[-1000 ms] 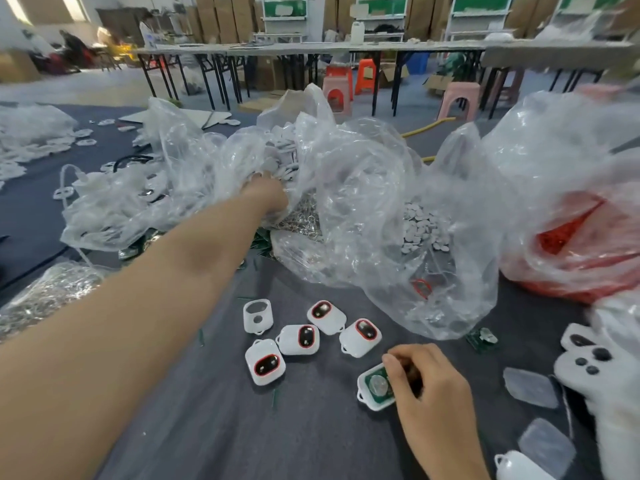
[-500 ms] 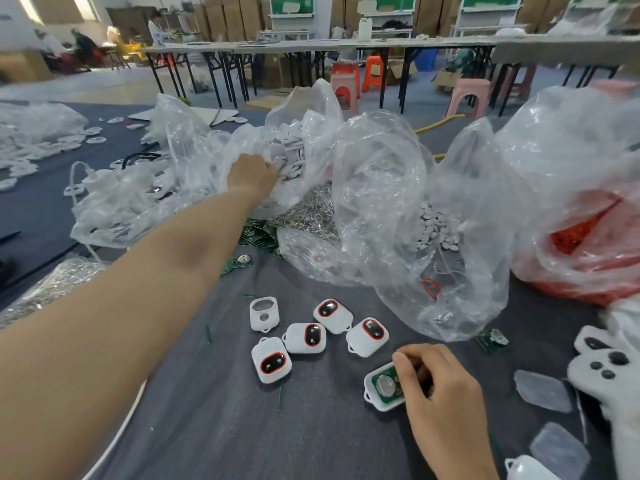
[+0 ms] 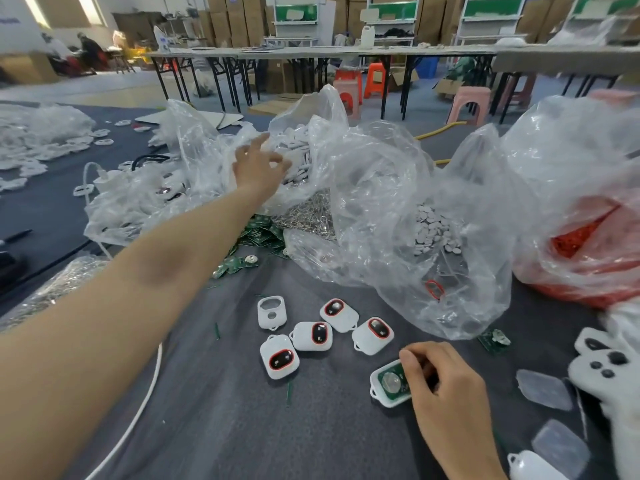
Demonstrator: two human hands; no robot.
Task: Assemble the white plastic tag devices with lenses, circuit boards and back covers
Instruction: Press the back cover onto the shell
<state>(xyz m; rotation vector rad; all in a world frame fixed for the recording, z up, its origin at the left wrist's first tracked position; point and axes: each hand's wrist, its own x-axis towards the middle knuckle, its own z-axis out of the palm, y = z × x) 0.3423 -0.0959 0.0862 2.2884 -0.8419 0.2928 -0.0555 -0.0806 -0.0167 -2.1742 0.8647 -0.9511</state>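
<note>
**Tag device (image 3: 389, 384) gripped at near edge**

The tag device, its circuit board (image 3: 401, 388) exposed, is gripped by the curled fingers of the right hand (image 3: 446, 379) toward the tabletop's (image 3: 311, 431) near edge. The left hand (image 3: 258, 166) is spread loosely over a clear bag (image 3: 363, 174) farther back.

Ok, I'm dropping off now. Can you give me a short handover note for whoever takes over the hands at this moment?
Left hand: stretched out at the mouth of the bag of white parts, fingers spread; whether it pinches a piece is unclear.
Right hand: grips the open tag on the cloth, circuit board and coin cell showing, no back cover.
Done: four lensed tags lie face up; their backs are hidden.
Left: close the open tag, then fill the empty shell. Loose boards lie by the bags.
</note>
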